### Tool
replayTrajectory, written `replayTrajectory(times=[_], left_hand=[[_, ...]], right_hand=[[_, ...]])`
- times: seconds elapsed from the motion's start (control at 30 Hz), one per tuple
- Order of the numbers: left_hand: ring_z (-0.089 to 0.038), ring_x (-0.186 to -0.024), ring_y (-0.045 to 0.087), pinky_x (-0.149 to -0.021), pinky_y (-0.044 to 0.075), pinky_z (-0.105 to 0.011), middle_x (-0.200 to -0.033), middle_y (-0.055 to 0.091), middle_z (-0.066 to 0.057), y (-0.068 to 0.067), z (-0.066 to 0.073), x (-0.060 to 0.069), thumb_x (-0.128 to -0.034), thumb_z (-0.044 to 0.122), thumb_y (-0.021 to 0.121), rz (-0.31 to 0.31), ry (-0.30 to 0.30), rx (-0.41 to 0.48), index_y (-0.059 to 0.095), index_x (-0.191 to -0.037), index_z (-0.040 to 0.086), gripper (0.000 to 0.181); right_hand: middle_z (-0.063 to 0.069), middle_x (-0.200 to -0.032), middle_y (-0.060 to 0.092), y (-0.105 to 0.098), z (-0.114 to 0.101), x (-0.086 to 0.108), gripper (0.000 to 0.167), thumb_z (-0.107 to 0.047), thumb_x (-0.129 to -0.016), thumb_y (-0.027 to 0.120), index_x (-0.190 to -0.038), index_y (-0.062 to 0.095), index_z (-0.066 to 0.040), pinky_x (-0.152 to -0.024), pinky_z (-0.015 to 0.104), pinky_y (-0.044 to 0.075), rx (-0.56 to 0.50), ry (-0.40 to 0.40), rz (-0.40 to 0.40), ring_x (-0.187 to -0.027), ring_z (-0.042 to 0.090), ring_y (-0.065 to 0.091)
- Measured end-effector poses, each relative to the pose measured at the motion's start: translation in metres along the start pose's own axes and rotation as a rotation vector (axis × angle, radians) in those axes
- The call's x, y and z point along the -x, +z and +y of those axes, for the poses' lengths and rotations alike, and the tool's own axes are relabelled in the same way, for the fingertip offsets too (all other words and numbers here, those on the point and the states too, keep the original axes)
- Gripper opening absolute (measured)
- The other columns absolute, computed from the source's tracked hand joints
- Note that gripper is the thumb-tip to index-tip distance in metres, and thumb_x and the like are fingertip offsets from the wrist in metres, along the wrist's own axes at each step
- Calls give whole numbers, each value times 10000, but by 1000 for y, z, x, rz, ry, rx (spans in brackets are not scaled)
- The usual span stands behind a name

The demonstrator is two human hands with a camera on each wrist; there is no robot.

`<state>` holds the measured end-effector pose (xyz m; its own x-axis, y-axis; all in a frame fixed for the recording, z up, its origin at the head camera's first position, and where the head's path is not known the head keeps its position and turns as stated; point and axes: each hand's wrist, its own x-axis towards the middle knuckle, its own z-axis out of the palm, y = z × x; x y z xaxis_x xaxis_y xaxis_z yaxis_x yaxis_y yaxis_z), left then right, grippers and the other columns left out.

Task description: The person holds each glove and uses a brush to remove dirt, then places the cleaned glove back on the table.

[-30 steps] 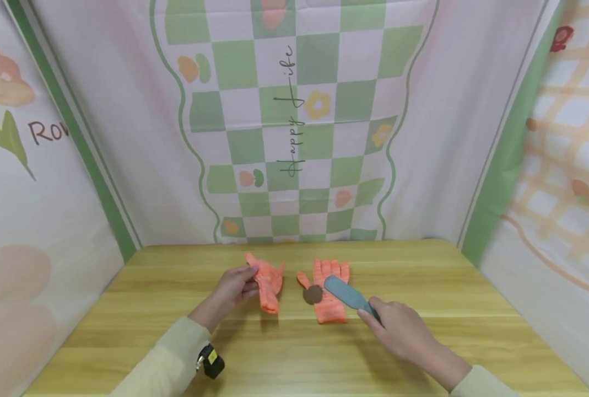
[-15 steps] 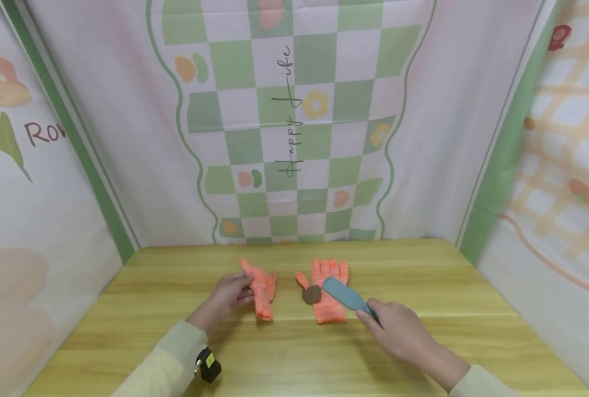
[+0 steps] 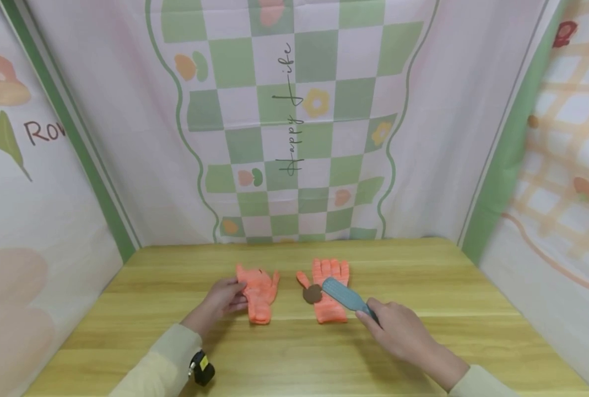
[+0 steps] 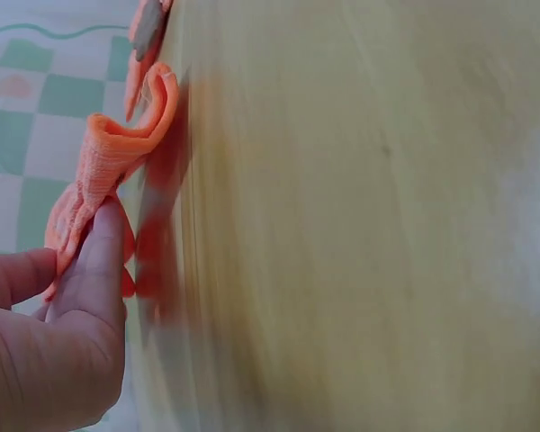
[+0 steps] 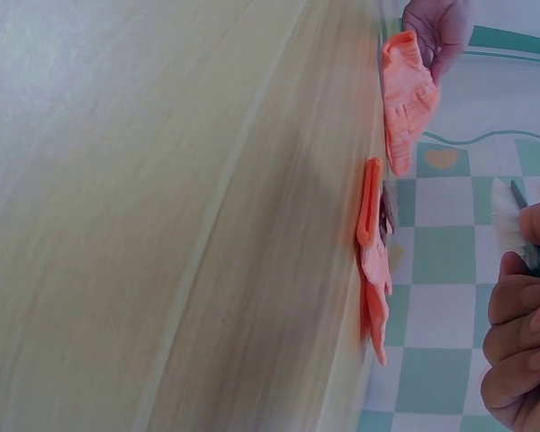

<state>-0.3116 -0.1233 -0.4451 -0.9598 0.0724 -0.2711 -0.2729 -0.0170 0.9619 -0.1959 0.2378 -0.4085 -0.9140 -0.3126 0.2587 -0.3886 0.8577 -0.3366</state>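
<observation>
My left hand (image 3: 220,302) pinches one edge of an orange knit glove (image 3: 259,298) between thumb and fingers. In the left wrist view that glove (image 4: 108,162) hangs just off the table, its cuff gaping. A second orange glove (image 3: 332,313) lies flat, fingers pointing away from me. On its thumb side sits a round brown patch (image 3: 312,294), whose material I cannot tell. My right hand (image 3: 400,331) grips a blue-grey brush (image 3: 345,295) by its handle, above the flat glove. White bristles (image 5: 507,216) show on its underside in the right wrist view.
The wooden table (image 3: 294,358) ends at the back against a green-and-white checked curtain (image 3: 294,127). Printed fabric walls stand at the left (image 3: 36,220) and right (image 3: 567,193). A small black device (image 3: 202,368) is at the left sleeve cuff.
The glove in my left hand has shifted slightly left and toward me, turning so more of its broad face shows. The right hand, brush and flat glove have stayed in place.
</observation>
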Motion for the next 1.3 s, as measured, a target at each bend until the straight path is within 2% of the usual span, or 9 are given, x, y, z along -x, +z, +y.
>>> replayTrajectory(times=[0.3,0.6,0.77,1.03,1.3], left_hand=[[-148,-646,633,-719,589,-343,-809,621,-116,-4,0,3,-1008,56,490,18,-50,-39,412,-1339,-159,402],[-169,-650,636,-692,591,-344,-816,612,-135,-8,-4,3,-997,44,498,6,-25,-60,410,-1274,-219,391],[-164,-647,640,-655,590,-322,-813,612,-135,-11,-5,2,-987,44,509,19,-29,-105,468,-1223,-195,338],[-160,-614,652,-572,579,-296,-747,657,-129,-13,-4,2,-962,33,523,60,-8,-188,561,-1049,-152,208],[-166,-611,651,-570,580,-307,-755,667,-145,-19,-2,5,-960,29,511,64,20,-272,571,-1076,-181,247]], right_hand=[[-93,-550,375,0,-1,-1,312,-381,-1017,504,-794,521,-163,-412,193,294,1,18,-9,-446,19,299],[-84,-548,380,1,-1,-1,311,-385,-1014,510,-800,531,-160,-414,196,294,2,43,-20,-445,26,302],[-85,-550,384,1,-1,-1,318,-393,-1013,508,-797,523,-160,-413,199,295,11,43,-22,-445,29,310],[-81,-551,391,1,-1,0,325,-407,-1012,503,-815,543,-151,-415,204,296,6,59,-36,-444,36,317],[-82,-553,395,2,1,0,331,-417,-1011,499,-821,550,-151,-415,205,299,7,61,-37,-445,39,323]])
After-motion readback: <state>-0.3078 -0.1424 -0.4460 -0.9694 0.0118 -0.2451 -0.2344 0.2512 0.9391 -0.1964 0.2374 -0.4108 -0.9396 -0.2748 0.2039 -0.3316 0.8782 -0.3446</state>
